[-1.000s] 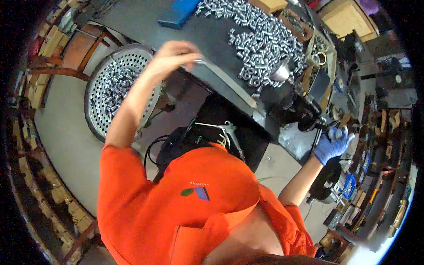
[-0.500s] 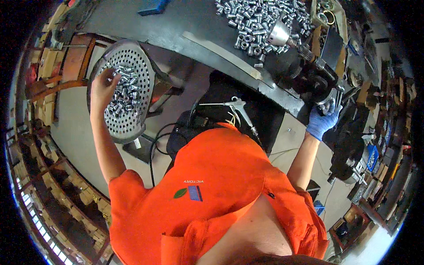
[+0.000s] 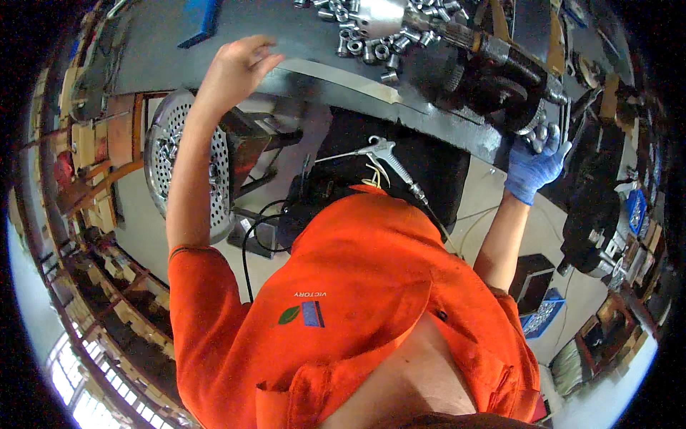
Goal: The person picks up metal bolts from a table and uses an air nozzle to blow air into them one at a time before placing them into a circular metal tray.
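Note:
My bare left hand (image 3: 239,71) is over the near edge of the workbench (image 3: 296,39), left of the scattered metal parts. Its thumb and fingers are apart, with nothing visible between them. My right hand (image 3: 536,164), in a blue glove with grey fingertips, reaches up to the end of a dark bench machine (image 3: 500,86). Its fingers are spread against the machine's metal lever (image 3: 564,118). At the machine's left end is a silver chuck (image 3: 379,18). Small shiny metal sleeves (image 3: 389,53) lie around and below that chuck.
A perforated metal stool seat (image 3: 220,154) holds more sleeves (image 3: 168,154), partly behind my left forearm. An air blow gun (image 3: 386,154) lies by my lap. On the bench are a pale flat strip (image 3: 343,80) and a blue object (image 3: 199,21). A blue bin (image 3: 543,314) stands low at right.
My left hand has left the sleeves on the stool and moved up and right over the bench. My right hand stays at the machine, its fingers now more spread. The whole view has shifted.

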Available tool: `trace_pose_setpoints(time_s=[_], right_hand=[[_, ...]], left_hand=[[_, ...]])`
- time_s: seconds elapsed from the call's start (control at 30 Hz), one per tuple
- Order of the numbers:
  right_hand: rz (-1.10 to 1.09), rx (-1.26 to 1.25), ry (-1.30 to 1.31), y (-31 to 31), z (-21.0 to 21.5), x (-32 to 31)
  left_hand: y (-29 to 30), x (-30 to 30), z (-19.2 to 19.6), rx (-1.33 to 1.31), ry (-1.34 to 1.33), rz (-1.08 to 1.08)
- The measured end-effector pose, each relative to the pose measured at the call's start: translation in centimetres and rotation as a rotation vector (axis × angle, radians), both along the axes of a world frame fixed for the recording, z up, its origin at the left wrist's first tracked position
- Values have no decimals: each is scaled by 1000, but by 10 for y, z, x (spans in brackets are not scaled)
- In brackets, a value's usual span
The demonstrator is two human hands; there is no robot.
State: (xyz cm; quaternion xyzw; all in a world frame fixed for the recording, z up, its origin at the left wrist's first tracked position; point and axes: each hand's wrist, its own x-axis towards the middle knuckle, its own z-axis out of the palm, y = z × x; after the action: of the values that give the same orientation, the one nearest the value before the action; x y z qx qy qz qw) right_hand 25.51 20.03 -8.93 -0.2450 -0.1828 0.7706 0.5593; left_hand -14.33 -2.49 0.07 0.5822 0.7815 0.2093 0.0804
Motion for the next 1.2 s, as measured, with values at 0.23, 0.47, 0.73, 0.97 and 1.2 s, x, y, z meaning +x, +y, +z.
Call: trace_pose_setpoints(time_s=[0.23, 0.47, 0.73, 0.97, 1.2], right_hand=[[87, 10, 96, 3, -3, 4], [-141, 159, -391, -2, -1, -7], [133, 67, 133, 7, -14, 12], [-87, 109, -372, 6, -11, 4], [-107, 165, -425, -8, 7, -18]], left_hand=[[82, 40, -68, -107, 309, 18], [74, 29, -77, 91, 36, -182], [66, 52, -31, 38, -299, 163], [54, 21, -44, 240, -27, 99], [44, 15, -51, 163, 195, -9]])
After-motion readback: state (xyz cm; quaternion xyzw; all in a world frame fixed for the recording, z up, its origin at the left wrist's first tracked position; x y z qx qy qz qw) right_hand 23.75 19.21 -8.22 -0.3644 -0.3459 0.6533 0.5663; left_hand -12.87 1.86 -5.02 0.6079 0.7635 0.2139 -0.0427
